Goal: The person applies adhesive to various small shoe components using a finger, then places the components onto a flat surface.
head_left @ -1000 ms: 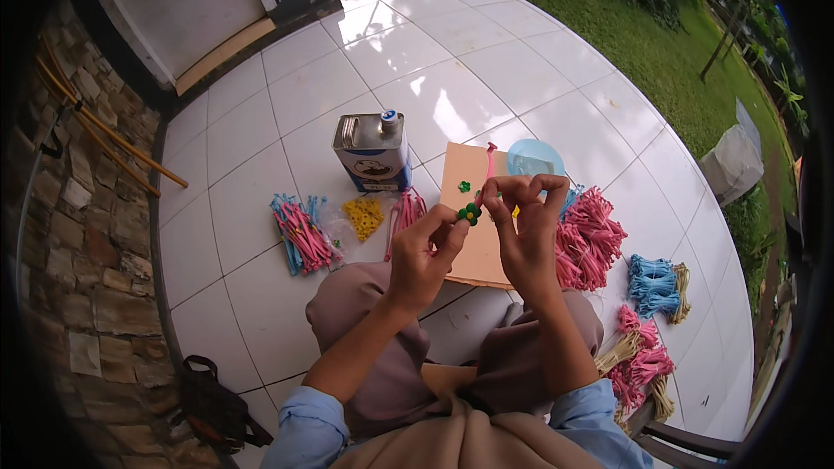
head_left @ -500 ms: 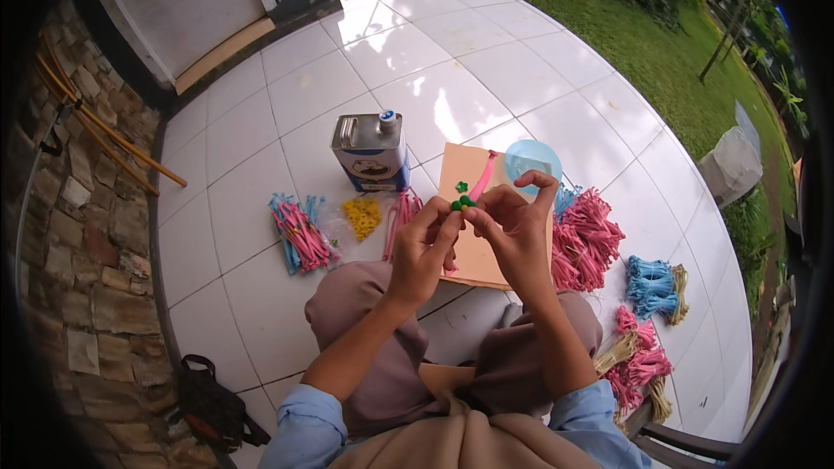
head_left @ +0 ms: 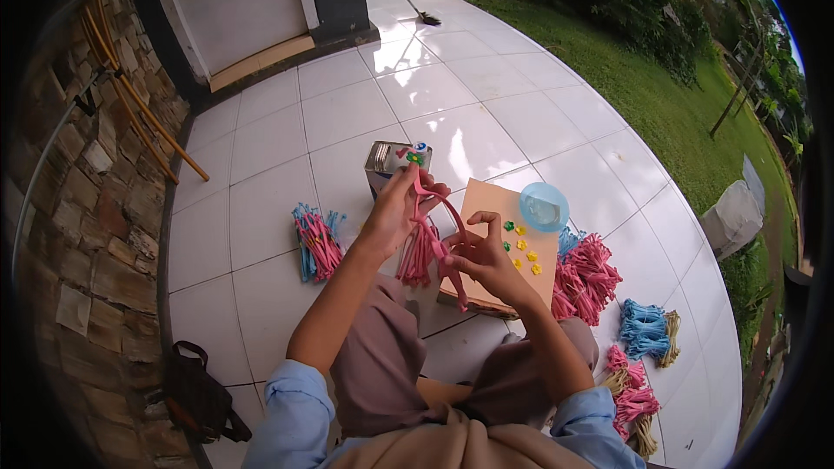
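Note:
My left hand (head_left: 395, 213) is raised in front of the metal can, fingers closed round one end of a pink flip-flop strap (head_left: 454, 219). At its fingertips sits a green flower (head_left: 415, 158) with a yellow centre; whether it is fixed to the strap cannot be made out. Lower and to the right, my right hand (head_left: 495, 269) pinches the strap's other part between thumb and fingers. The strap bows between both hands, and one tail hangs below the right one. Beside the right hand, small green flowers (head_left: 509, 226) and yellow flowers (head_left: 521, 244) lie on a tan board (head_left: 486, 200).
A metal can (head_left: 379, 159) stands behind my left hand. A light-blue bowl (head_left: 544, 207) sits at the board's far right corner. Pink straps (head_left: 591, 274), blue bundles (head_left: 645, 328) and mixed straps (head_left: 317, 239) lie around me on white tiles. A dark bag (head_left: 201, 391) rests by the stone wall.
Both hands have moved left off the board and apart, now with the pink strap stretched between them. Several flowers on the board have come into sight. The view has shifted slightly.

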`<state>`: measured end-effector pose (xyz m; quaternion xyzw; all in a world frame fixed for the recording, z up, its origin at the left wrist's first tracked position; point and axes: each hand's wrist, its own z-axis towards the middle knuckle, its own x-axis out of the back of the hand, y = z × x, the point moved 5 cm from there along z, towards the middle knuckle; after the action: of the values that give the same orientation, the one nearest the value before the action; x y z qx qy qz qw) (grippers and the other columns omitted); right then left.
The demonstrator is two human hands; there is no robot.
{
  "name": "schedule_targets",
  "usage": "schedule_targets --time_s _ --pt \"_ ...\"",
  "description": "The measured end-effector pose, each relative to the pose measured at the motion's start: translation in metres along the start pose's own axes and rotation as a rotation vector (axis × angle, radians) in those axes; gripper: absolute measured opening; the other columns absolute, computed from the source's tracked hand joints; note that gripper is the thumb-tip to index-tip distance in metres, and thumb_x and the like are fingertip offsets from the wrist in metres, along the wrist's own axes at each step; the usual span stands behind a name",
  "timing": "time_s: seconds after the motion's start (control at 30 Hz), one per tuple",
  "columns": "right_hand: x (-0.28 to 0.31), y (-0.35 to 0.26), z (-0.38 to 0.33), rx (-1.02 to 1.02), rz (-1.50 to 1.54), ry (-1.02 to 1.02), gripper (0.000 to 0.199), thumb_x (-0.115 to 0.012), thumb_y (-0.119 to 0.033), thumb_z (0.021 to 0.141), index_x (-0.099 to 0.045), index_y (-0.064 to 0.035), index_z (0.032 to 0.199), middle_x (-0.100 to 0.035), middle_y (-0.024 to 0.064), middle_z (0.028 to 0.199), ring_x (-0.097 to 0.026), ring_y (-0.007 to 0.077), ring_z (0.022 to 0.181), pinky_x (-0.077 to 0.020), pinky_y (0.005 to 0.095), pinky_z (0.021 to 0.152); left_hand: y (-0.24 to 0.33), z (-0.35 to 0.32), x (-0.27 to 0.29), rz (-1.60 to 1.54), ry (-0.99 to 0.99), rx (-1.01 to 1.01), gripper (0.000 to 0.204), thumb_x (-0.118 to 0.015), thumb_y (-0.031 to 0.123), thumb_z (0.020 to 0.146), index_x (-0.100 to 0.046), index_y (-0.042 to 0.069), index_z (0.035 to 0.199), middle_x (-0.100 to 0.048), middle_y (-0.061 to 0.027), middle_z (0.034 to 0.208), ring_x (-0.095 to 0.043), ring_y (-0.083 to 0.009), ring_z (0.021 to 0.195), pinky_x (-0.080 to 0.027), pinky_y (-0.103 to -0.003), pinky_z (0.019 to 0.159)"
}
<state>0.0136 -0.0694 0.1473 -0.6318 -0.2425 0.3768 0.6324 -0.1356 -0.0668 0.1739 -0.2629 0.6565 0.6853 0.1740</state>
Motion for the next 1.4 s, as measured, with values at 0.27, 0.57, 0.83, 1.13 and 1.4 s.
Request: schedule_targets --time_s 0.27,0.57,0.83,1.13,1.4 --pt "0.007 -0.049 0.02 -0.03 -0.113 0.135 0.048 -0.056 -0.014 0.086 -0.016 -0.008 0.11 -0.058 0.0126 0.085 -0.054 0.0104 0.072 -0.0478 0.0219 0.06 0.041 -0.057 -0.006 1.744 -0.01 -1.031 0.072 -0.07 0.012 0.07 -0.027 0.013 0.127 -0.031 -0.013 0.125 -0.031 -0.0306 0.123 -0.029 -0.044 0.101" --pt "0.053 -0.077 -0.015 0.195 -0.458 0.315 0.036 -0.05 -0.017 0.09 -0.03 -0.004 0.117 -0.054 0.0198 0.11 -0.055 0.0235 0.101 -0.045 0.0338 0.085 0.03 -0.041 -0.033 1.585 -0.313 -0.894 0.018 -0.055 0.019 0.084 -0.05 0.008 0.096 -0.053 -0.0095 0.076 -0.055 -0.0198 0.067 -0.044 -0.032 0.063" --pt "0.048 -0.07 -0.041 0.3 0.041 0.295 0.08 -0.06 0.003 0.078 -0.003 -0.0144 0.132 -0.048 0.0238 0.115 -0.058 0.0256 0.094 -0.0502 0.0356 0.078 0.005 -0.035 -0.025 1.261 -0.078 -0.548 0.018 -0.055 0.017 0.086 -0.044 0.005 0.093 -0.053 -0.0079 0.066 -0.052 -0.0141 0.058 -0.042 -0.027 0.054" --pt "0.049 -0.079 -0.049 0.604 -0.111 0.451 0.077 -0.06 0.009 0.074 -0.009 -0.0102 0.128 -0.049 0.0171 0.101 -0.061 0.0212 0.079 -0.0517 0.0306 0.072 -0.008 -0.036 -0.028 1.248 -0.22 -0.427 0.019 -0.058 0.013 0.081 -0.043 0.002 0.083 -0.047 -0.0099 0.065 -0.05 -0.0247 0.058 -0.041 -0.032 0.054" --pt "0.068 -0.051 -0.038 0.358 -0.22 0.577 0.075 -0.056 0.007 0.076 -0.005 -0.0087 0.129 -0.037 0.0188 0.112 -0.061 0.024 0.081 -0.0521 0.0275 0.072 -0.035 -0.023 -0.012 0.984 0.047 -0.315 0.018 -0.048 0.015 0.089 -0.041 0.001 0.08 -0.041 -0.0108 0.06 -0.04 -0.0211 0.053 -0.036 -0.031 0.052"
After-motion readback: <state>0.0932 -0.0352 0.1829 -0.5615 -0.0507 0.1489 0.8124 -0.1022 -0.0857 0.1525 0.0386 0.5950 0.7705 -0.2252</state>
